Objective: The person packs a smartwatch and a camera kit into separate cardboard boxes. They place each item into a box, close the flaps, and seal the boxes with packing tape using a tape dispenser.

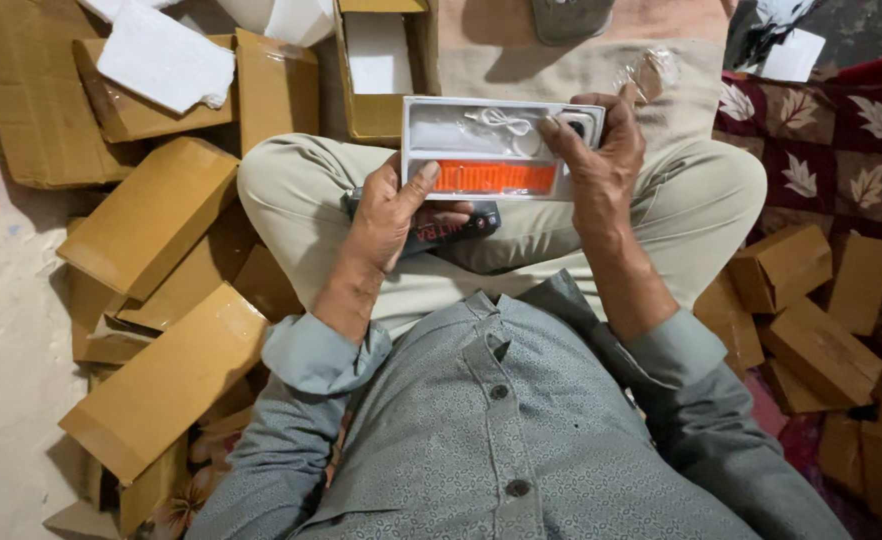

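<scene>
I sit cross-legged and hold a white open tray box [441, 125] above my lap. Inside it lie an orange strap [494, 177], a coiled white cable [501, 122] and a small watch body at the right end. My left hand [391, 215] grips the tray's lower left edge, thumb on the rim, and also pins a dark box lid [451, 228] under its fingers. My right hand [601, 165] holds the tray's right end, its forefinger resting over the watch body.
Several flat brown cardboard boxes [156, 215] are heaped at my left, smaller ones [801, 320] at my right. An open carton [381, 70] with a white insert stands ahead. A crumpled clear wrapper [651, 70] lies on the mat. A leaf-patterned cloth [841, 150] lies far right.
</scene>
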